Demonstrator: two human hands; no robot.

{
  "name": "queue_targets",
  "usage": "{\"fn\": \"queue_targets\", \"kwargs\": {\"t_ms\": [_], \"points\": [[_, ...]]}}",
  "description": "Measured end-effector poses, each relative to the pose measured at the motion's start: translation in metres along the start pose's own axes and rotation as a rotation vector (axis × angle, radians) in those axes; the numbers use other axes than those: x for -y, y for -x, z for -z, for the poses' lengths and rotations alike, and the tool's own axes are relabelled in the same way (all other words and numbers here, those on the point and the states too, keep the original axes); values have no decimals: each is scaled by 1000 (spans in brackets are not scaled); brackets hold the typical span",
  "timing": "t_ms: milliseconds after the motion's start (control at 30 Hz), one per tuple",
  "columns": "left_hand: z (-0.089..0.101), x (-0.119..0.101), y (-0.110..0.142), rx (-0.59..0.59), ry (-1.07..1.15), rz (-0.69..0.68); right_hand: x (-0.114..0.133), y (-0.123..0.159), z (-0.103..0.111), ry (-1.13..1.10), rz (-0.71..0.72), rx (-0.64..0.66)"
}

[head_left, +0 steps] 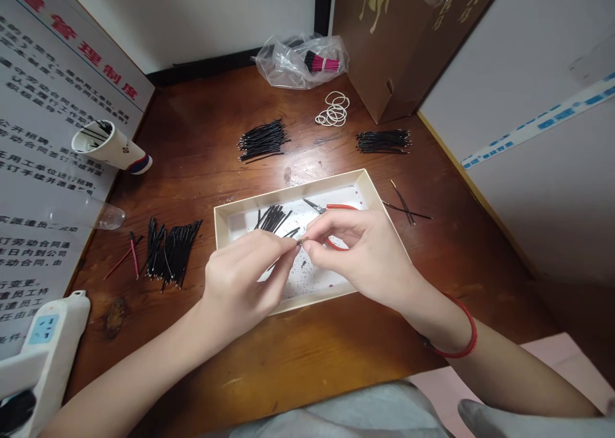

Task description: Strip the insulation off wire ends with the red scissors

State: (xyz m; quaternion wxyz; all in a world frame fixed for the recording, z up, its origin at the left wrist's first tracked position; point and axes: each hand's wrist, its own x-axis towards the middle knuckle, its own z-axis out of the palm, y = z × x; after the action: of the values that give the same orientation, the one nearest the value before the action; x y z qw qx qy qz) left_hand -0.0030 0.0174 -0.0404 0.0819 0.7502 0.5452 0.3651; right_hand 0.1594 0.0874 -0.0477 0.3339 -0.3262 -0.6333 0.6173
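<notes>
My left hand (245, 278) and my right hand (360, 249) meet over a shallow white tray (225, 217). Both pinch the same thin black wire (298, 240) between thumb and fingertips, its bare end showing where the fingers touch. Inside the tray lie a small bunch of black wires (273, 218) and red-handled pliers (329, 207), partly hidden behind my right hand. Black specks of stripped insulation dot the tray floor. A red cord bracelet (464, 342) circles my right wrist.
Piles of black wires lie at the left (170, 252), back centre (263, 140) and back right (383, 141). White rubber bands (332, 113), a plastic bag with pink-tipped wires (302, 60), a tipped paper cup (110, 146), a brown paper bag (403, 34) and a white power strip (45, 342) surround them.
</notes>
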Motion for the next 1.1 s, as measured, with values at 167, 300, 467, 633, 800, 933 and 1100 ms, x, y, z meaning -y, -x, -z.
{"fn": "queue_targets", "kwargs": {"t_ms": [167,300,467,633,800,933,1100], "points": [[7,1,-7,131,381,370,0,-1,4,26,28,38],[9,6,-12,255,792,660,2,-4,7,-71,-29,100],[7,12,-14,361,1143,837,4,-6,9,-223,-133,158],[4,10,-14,415,1362,1003,4,-7,10,-362,-236,208],[1,12,-14,442,1418,1013,3,-7,11,-447,-285,235],[3,12,-15,326,1148,851,6,-5,14,-264,-195,166],[7,6,-18,202,875,723,8,-3,14,-40,-22,108]]}}
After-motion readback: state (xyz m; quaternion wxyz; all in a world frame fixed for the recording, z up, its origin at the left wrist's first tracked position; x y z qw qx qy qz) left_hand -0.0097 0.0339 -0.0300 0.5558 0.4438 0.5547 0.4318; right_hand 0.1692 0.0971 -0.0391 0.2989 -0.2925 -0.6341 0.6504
